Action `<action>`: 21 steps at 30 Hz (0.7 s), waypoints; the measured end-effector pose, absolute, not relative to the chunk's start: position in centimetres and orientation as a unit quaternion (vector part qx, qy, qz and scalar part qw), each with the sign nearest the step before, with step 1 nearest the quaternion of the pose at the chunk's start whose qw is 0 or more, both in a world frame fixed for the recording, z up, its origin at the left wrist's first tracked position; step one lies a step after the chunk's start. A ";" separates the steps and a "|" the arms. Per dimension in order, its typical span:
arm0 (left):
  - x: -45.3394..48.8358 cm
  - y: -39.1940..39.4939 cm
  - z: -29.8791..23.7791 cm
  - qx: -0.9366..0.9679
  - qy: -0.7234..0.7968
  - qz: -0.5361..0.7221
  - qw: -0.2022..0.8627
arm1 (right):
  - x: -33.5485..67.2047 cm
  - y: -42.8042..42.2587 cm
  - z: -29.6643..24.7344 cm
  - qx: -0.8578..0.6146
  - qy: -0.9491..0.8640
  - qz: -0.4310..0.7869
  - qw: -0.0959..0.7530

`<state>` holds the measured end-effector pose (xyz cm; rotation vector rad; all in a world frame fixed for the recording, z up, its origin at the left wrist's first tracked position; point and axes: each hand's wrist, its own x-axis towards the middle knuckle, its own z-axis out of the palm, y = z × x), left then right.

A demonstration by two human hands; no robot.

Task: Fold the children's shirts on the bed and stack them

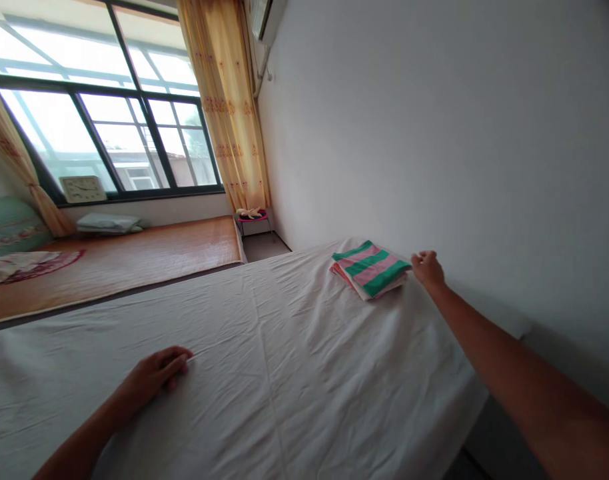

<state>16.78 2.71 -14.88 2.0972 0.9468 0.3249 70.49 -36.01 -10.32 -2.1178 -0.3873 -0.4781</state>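
Observation:
A folded cloth with green and pink stripes (372, 270) lies on top of a small stack of folded cloths, with red and whitish layers showing beneath it. The stack rests on a white sheet (244, 373) spread over a bed-like surface. At the stack's right corner, my right hand (428, 268) is closed, its fingertips pinching the corner of the striped cloth. My left hand (157, 373) is low over the sheet at the left, fingers curled together, with nothing seen in them. It is well apart from the stack.
A white wall (434, 133) rises close on the right. Beyond the sheet is a bed with a brown mat (184, 247), holding a folded pale bundle (109, 223). A clock (82, 189) stands by the window; a small pink stool (253, 217) is in the corner beside a yellow curtain (224, 100).

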 end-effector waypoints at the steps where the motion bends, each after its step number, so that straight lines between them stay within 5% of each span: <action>1: 16.8 2.8 -15.0 0.827 0.379 0.136 0.393 | 70.7 -35.7 -9.7 -0.857 -0.172 -0.228 0.429; 6: 17.1 2.7 -15.4 0.821 0.398 0.170 0.371 | 69.5 -30.5 -8.5 -0.806 -0.422 -0.323 0.261; 10: 17.0 1.8 -15.1 0.816 0.406 0.179 0.371 | 68.8 -27.9 -11.9 -0.858 -0.445 -0.182 0.181; 21: 17.3 1.0 -15.1 0.841 0.426 0.191 0.275 | 75.6 -31.6 -12.2 -0.882 -0.303 -0.087 0.351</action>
